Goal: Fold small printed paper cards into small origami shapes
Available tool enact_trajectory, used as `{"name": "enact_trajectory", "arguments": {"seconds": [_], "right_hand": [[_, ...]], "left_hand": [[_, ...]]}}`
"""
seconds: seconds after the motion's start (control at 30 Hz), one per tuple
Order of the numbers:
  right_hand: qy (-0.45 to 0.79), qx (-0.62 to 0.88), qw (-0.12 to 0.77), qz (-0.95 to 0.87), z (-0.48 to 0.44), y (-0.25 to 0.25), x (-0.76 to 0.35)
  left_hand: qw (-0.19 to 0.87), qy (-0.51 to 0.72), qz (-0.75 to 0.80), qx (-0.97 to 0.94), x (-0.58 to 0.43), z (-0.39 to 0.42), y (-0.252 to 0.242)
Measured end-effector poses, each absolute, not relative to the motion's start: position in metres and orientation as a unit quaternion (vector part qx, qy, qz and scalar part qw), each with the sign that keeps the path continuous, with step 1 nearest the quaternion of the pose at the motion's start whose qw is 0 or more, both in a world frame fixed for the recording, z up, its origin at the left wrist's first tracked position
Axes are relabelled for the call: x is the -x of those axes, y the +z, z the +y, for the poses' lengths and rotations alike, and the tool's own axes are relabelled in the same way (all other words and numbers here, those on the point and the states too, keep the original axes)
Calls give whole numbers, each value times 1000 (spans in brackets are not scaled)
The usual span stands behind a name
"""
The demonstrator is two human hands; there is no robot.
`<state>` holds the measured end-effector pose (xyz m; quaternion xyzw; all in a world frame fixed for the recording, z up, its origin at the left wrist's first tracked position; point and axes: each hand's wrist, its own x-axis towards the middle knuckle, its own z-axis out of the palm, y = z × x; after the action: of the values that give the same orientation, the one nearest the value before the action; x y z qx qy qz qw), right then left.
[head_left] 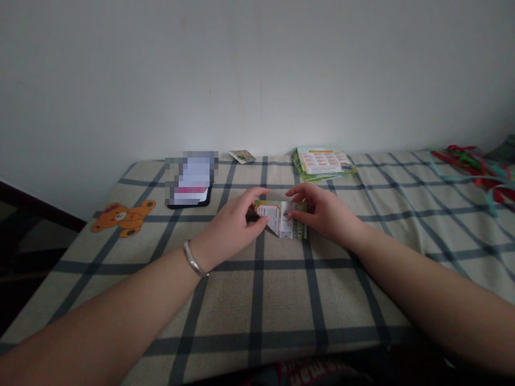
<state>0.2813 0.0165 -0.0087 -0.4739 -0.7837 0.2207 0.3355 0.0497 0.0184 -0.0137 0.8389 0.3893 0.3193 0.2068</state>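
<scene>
Between my two hands, just above the checked tablecloth, is a small folded printed leaflet [286,228] with green edges and a crease down it. My left hand [237,217] pinches its left side, the thumb on the near face and the fingers behind. On the right side my right hand [317,209] grips it the same way, thumb in front. Some fingertips of both hands are hidden behind the paper. A silver bangle [193,260] sits on my left wrist.
A stack of green-edged leaflets [325,162] lies by the wall at the back. Left of it are a small printed paper piece [242,156] and a phone [193,179]. An orange bear cutout [123,218] is at the left; red and green ribbons [478,166] lie far right.
</scene>
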Motion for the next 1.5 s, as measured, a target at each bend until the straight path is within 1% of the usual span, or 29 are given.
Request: {"name": "enact_trajectory", "arguments": {"seconds": [0.27,0.4,0.53,0.7,0.87,1.0,1.2,1.5], "right_hand": [[205,465,313,-802,18,-7,-280],[185,424,326,-824,21,-12,-284],[198,417,346,-817,22,-15,-285],[240,415,361,-800,21,-14,-285],[249,415,363,-796,22,-16,-286],[217,399,357,-816,21,-14,-284],[147,393,307,-854,17,-7,-284],[113,338,223,-907,17,0,-289]], "left_hand": [[82,293,375,-876,-50,15,-10],[22,257,319,-912,-49,15,-7],[-6,219,263,-939,-49,14,-5],[-30,205,271,-940,-49,14,-5],[-25,188,302,-934,-48,15,-5],[3,178,320,-930,-49,15,-6],[25,197,323,-925,-48,17,-7],[32,201,334,-920,-48,18,-10]]}}
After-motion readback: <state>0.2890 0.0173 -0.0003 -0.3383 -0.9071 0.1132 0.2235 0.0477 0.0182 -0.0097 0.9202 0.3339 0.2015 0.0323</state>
